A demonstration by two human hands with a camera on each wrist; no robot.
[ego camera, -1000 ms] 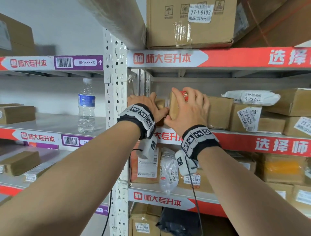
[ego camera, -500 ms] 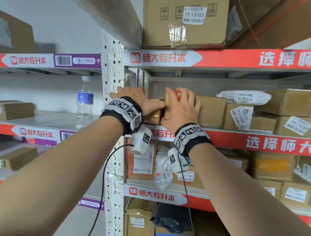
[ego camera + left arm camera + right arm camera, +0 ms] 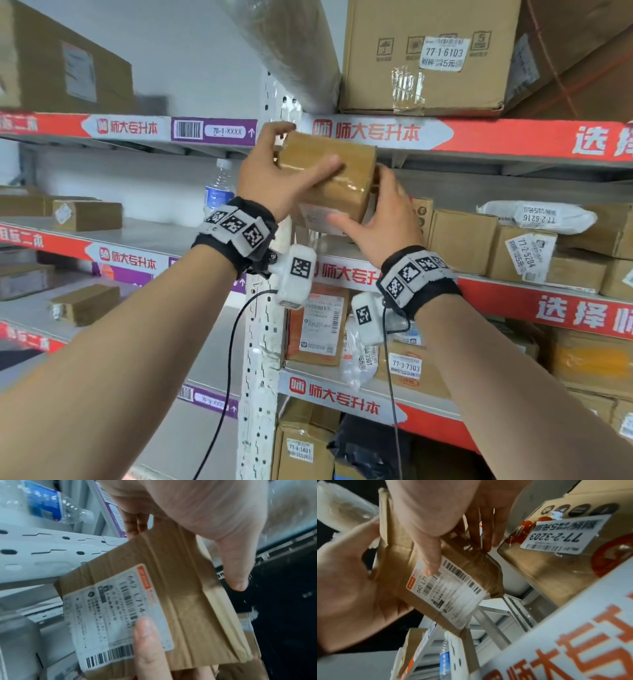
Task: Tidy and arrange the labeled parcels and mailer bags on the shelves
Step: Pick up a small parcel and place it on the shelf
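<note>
**Small taped box held up in both hands, in front of the shelving**

Left hand [image 3: 274,178] is gripping a small brown cardboard box wrapped in clear tape [image 3: 329,171], thumb lying across the near face, fingers curled over the far top edge. Right hand [image 3: 380,219] is cupping the box's lower right corner from below, thumb pressing on the underside; its fingertips are hidden behind the box in the head view. Box is sitting tilted, clear of any shelf, level w/ the red-and-white printed shelf edge strip [image 3: 445,137] and just right of the white perforated metal upright [image 3: 260,342].

Underside is carrying a white shipping label w/ barcodes [image 3: 118,614]; a right thumb tip is resting on it. Print is motion-blurred in both wrist views, so the code isn't reading reliably.

Behind the right hand, a brown carton w/ red print and a white sticker reading 77-2-3203 [image 3: 559,540] is standing on the middle shelf; head view is hiding most of it. Further right: a row of brown boxes, w/ a white poly mailer bag [image 3: 534,216] lying on top. A clear plastic water bottle w/ blue label [image 3: 219,188] is standing on the left bay, partly blocked by the left wrist. Large brown carton labeled 77-1-6103 [image 3: 428,54] is on the top shelf, cut off at frame top.
</note>
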